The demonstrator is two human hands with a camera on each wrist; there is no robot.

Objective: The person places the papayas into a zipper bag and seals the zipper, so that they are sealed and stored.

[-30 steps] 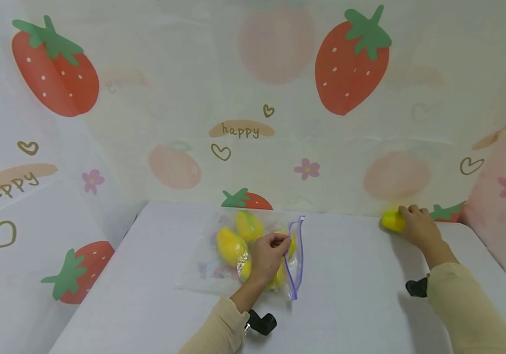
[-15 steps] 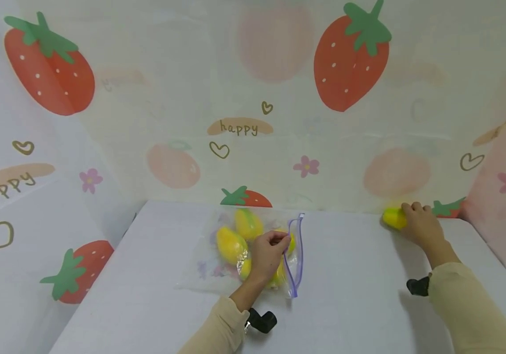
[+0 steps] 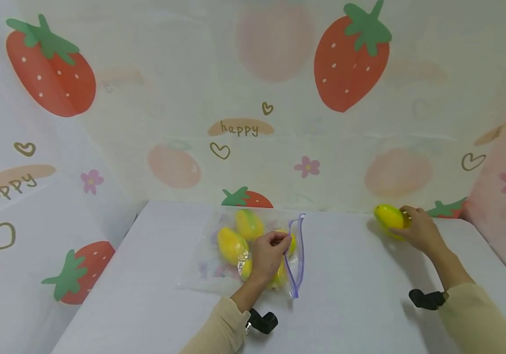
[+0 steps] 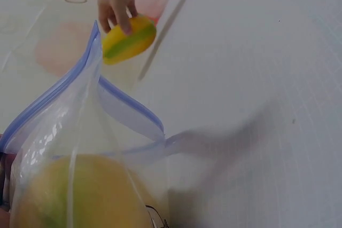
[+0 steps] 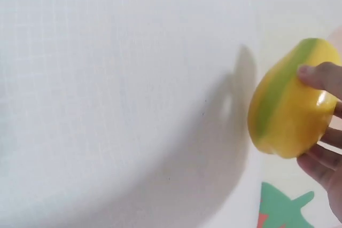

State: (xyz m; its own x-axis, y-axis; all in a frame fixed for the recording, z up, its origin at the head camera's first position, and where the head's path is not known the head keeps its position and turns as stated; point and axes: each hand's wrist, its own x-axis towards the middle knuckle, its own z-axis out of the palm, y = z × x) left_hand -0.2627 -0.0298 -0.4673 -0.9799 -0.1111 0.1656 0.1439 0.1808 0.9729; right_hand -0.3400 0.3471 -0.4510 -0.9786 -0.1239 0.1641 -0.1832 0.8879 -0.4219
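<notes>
My right hand (image 3: 423, 231) grips a yellow papaya (image 3: 387, 217) with a green stripe, at the back right of the table. In the right wrist view the thumb lies across the papaya (image 5: 291, 100) and the fingers support its far side; it is held off the table. My left hand (image 3: 269, 255) pinches the purple-edged mouth of a clear zip bag (image 3: 199, 275). Several yellow-green papayas (image 3: 232, 245) lie inside the bag, partly hidden by that hand. From the left wrist, the bag's purple zip (image 4: 131, 102) gapes apart, with one papaya (image 4: 85, 196) close behind the plastic.
A white table (image 3: 345, 295) lies under both hands. Behind it stands a backdrop (image 3: 337, 137) printed with strawberries, hearts and flowers, with side panels left and right. Black wrist mounts (image 3: 427, 299) stick out under both forearms.
The right hand has turned the papaya and lifted it slightly off the table, so more of it shows. My left hand and the bag stay where they were.
</notes>
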